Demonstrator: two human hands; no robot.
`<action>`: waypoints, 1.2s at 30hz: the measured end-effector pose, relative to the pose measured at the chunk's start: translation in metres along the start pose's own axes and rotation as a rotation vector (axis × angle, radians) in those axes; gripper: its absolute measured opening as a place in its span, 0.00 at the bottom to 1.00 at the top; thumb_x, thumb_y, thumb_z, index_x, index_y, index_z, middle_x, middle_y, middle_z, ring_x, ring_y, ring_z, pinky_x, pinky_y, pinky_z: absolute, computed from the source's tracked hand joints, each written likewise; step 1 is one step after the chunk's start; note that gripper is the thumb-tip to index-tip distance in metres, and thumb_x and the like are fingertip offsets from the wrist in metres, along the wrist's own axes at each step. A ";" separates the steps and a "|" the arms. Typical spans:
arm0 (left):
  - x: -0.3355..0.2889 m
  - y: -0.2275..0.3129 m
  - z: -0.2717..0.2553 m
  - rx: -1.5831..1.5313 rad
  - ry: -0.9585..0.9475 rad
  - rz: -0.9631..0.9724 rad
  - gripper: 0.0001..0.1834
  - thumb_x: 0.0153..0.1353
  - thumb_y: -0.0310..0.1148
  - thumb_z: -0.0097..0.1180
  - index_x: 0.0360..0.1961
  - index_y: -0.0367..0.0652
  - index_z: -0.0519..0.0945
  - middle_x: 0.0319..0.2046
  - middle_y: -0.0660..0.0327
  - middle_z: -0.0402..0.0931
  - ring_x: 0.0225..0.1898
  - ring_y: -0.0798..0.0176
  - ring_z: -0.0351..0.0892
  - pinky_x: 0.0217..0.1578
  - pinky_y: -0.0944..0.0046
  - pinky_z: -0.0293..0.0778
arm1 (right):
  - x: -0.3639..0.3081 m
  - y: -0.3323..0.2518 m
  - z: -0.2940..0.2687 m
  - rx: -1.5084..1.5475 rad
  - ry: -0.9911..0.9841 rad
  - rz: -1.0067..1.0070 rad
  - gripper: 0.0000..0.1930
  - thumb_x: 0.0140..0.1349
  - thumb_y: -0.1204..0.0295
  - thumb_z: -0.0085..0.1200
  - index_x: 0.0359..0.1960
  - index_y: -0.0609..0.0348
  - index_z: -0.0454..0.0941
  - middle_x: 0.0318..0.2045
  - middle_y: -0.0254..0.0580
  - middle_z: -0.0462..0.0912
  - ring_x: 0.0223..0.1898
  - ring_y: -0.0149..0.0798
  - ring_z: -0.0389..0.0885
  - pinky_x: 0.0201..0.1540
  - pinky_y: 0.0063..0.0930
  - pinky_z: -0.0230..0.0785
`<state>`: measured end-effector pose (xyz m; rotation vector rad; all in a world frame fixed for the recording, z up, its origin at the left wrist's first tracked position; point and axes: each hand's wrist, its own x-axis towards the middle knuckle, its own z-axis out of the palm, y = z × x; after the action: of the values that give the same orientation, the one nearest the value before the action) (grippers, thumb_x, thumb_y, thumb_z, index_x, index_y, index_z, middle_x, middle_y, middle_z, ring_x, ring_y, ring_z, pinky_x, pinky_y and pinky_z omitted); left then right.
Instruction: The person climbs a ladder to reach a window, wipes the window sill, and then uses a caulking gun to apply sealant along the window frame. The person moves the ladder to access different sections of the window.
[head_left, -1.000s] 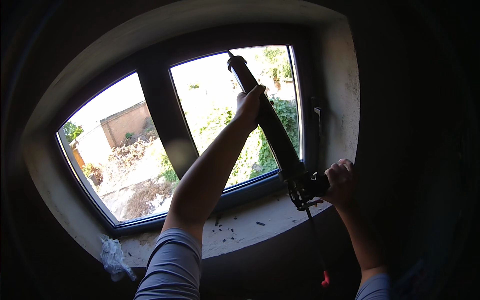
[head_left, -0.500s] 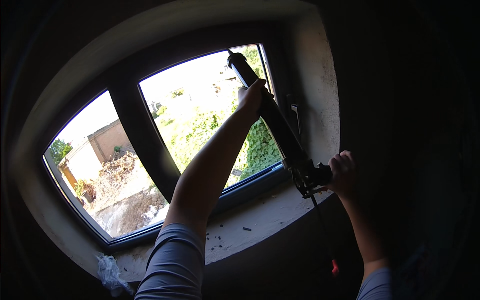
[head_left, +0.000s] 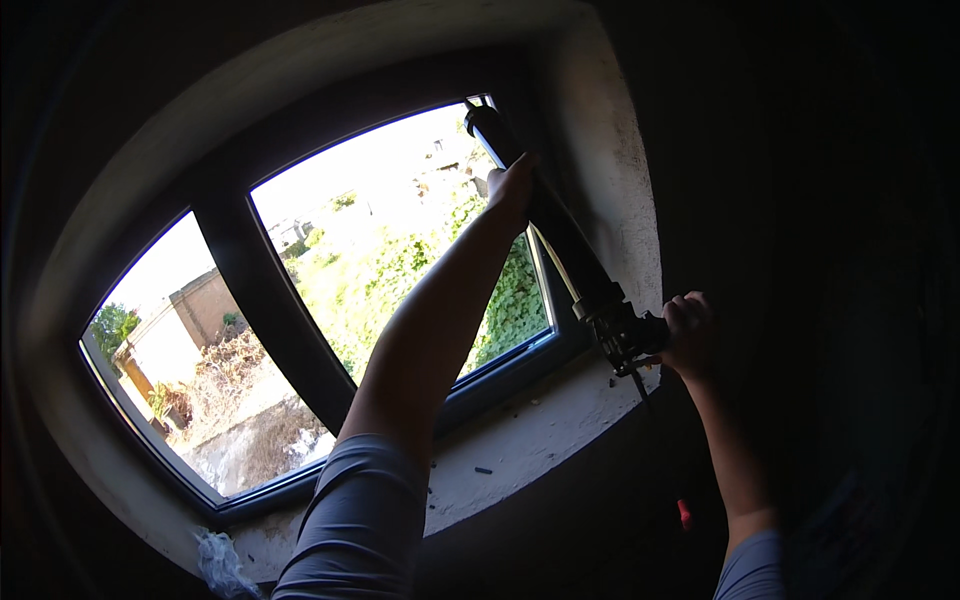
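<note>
A long dark caulking gun (head_left: 563,235) slants across the right part of the window, its tip up near the top right corner of the glass. My left hand (head_left: 513,187) is wrapped round the barrel near its front end. At the back, my right hand (head_left: 688,335) is closed on the grip; shadow hides the trigger. A thin rod runs down from the gun's rear to a red end piece (head_left: 684,515). Behind the gun stands the dark-framed window (head_left: 275,285), with two panes. Whether the tip touches the frame I cannot tell.
The rough plaster sill (head_left: 520,455) below the window carries small dark scraps. Crumpled clear plastic (head_left: 222,565) hangs at its left end. A plastered reveal (head_left: 610,160) borders the window on the right. Plants and a low wall show outside.
The window has shifted left in view, while the gun and both hands have moved slightly right. The gun now covers more of the right frame. Both hands keep their hold.
</note>
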<state>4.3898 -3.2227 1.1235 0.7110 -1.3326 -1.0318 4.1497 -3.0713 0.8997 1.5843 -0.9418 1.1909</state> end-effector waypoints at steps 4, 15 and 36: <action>0.008 -0.002 0.011 0.060 0.034 -0.031 0.36 0.56 0.44 0.68 0.57 0.26 0.71 0.44 0.47 0.79 0.45 0.53 0.82 0.45 0.53 0.81 | -0.002 0.003 -0.002 -0.021 0.002 0.043 0.35 0.63 0.33 0.49 0.21 0.55 0.65 0.21 0.44 0.71 0.28 0.50 0.78 0.41 0.46 0.73; 0.020 -0.005 0.022 0.036 -0.009 -0.039 0.35 0.56 0.42 0.68 0.56 0.25 0.71 0.43 0.46 0.80 0.41 0.50 0.84 0.42 0.53 0.83 | 0.004 -0.002 -0.010 -0.056 -0.001 0.052 0.29 0.61 0.40 0.56 0.23 0.55 0.70 0.22 0.42 0.75 0.29 0.47 0.80 0.35 0.42 0.74; 0.016 0.045 -0.034 0.291 -0.309 -0.085 0.18 0.65 0.41 0.62 0.45 0.37 0.77 0.30 0.59 0.77 0.31 0.61 0.81 0.32 0.62 0.81 | 0.141 -0.090 0.009 1.247 -0.329 0.761 0.42 0.64 0.40 0.60 0.69 0.60 0.67 0.48 0.50 0.84 0.50 0.44 0.83 0.51 0.41 0.78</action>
<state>4.4308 -3.2235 1.1656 0.8548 -1.7570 -1.0561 4.2702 -3.0611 1.0154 2.5304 -1.1214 2.3884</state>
